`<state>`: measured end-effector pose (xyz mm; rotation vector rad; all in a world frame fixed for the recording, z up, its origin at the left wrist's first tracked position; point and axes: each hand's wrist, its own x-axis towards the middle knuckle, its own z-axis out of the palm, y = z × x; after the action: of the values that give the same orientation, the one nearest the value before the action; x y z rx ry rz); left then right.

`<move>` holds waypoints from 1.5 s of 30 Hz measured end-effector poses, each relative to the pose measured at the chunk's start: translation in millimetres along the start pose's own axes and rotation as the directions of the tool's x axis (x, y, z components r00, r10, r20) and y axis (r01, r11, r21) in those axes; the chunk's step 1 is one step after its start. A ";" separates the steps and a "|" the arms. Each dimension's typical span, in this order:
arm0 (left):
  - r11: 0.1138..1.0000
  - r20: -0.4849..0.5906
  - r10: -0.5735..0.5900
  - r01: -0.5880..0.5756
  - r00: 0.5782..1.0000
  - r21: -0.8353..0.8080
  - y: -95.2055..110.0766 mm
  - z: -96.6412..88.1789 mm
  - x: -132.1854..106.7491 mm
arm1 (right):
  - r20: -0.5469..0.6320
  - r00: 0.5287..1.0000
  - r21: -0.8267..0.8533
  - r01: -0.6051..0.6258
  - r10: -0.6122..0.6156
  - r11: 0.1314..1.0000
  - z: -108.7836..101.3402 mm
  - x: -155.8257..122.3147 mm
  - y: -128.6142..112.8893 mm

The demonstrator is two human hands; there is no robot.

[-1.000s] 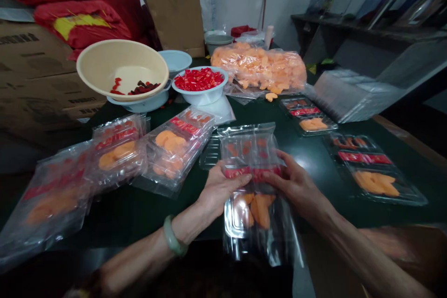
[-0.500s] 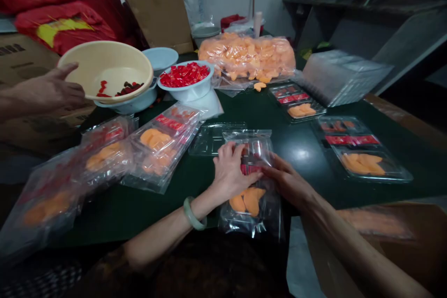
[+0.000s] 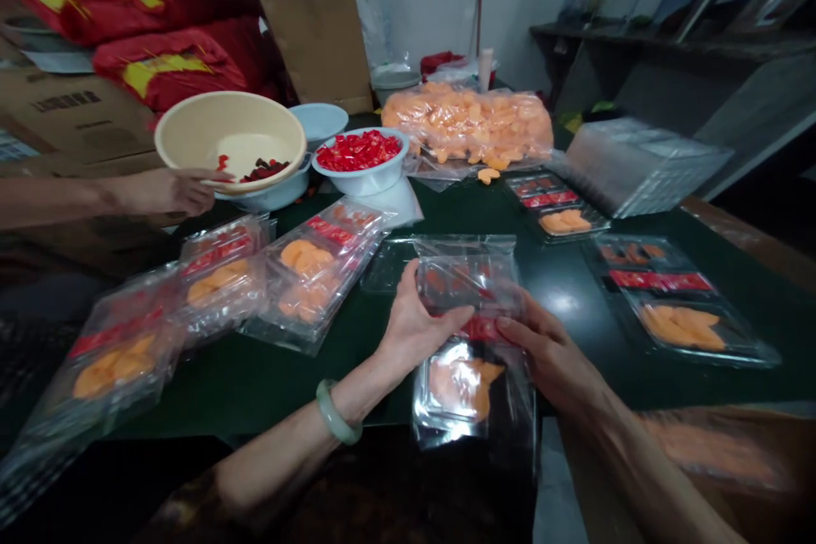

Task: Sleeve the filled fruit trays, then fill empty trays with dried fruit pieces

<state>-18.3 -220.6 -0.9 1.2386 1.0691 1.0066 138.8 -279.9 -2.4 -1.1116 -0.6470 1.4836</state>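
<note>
- Left hand (image 3: pixel 417 327): fingers close together, tips pressed on left side of clear plastic bag (image 3: pixel 468 259); jade bangle (image 3: pixel 336 412) on wrist.
- Right hand (image 3: pixel 552 353): fingers lightly curled, tips pressed on right side of same bag; bag gripped between both hands.
- Inside bag, between hands: clear plastic tray (image 3: pixel 462 285) with red strip (image 3: pixel 481 328); orange pieces (image 3: pixel 462 387) just below hands.
- Left of hands: sealed packs (image 3: pixel 306 280) on dark green table (image 3: pixel 223 391).
- Right of hands: filled unbagged trays (image 3: pixel 676 297); beyond them, stack of empty trays (image 3: pixel 643 166).
- Ahead of hands: white bowl (image 3: pixel 360 178) of red-wrapped pieces (image 3: pixel 358 150); bulging bag of orange pieces (image 3: pixel 468 126).
- Far left of hands: co-worker's hand (image 3: pixel 182 191) at rim of beige basin (image 3: pixel 229 119).
</note>
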 end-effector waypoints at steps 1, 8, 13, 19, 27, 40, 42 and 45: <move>0.999 0.012 0.003 -0.003 1.000 -0.042 4.4 -1.6 -3.1 | -0.007 1.000 -0.025 -0.003 0.003 1.000 5.5 -1.7 -2.6; 0.953 -0.011 -0.095 0.088 0.995 -0.290 41.8 -60.7 -17.3 | 0.051 0.997 -0.151 -0.053 0.061 0.987 65.2 5.0 -21.1; 0.871 -0.250 -0.096 -0.040 0.964 -0.490 82.4 -141.8 -44.3 | 0.286 0.947 -0.171 -0.099 0.145 0.980 165.4 27.8 -29.6; 0.898 -0.601 -0.030 -0.242 0.799 -0.367 114.1 -259.0 -76.4 | 0.574 0.783 -0.259 -0.104 0.240 0.960 276.5 51.5 -4.8; 0.959 -0.754 0.009 -0.218 0.657 -0.179 94.2 -419.8 -87.0 | 0.344 0.933 -0.350 0.022 0.107 0.936 277.0 95.6 23.8; 0.718 -0.689 0.193 0.378 0.699 0.585 45.0 -405.0 -62.6 | -0.004 0.939 -0.580 0.278 -0.344 0.766 214.0 144.8 -12.4; 0.623 -0.674 0.308 0.392 0.672 0.676 58.5 -395.2 -65.6 | -0.100 0.955 -0.581 0.173 -0.280 0.795 195.2 140.6 -15.1; 0.532 -0.393 0.435 0.121 0.810 0.838 80.5 -359.7 -54.5 | -0.152 0.988 -0.490 -0.086 0.012 0.867 177.1 129.1 -11.7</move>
<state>-382.0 -190.8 74.0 1.9067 2.1275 1.0585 -6.9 -122.0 42.8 -1.6265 -0.9353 1.2924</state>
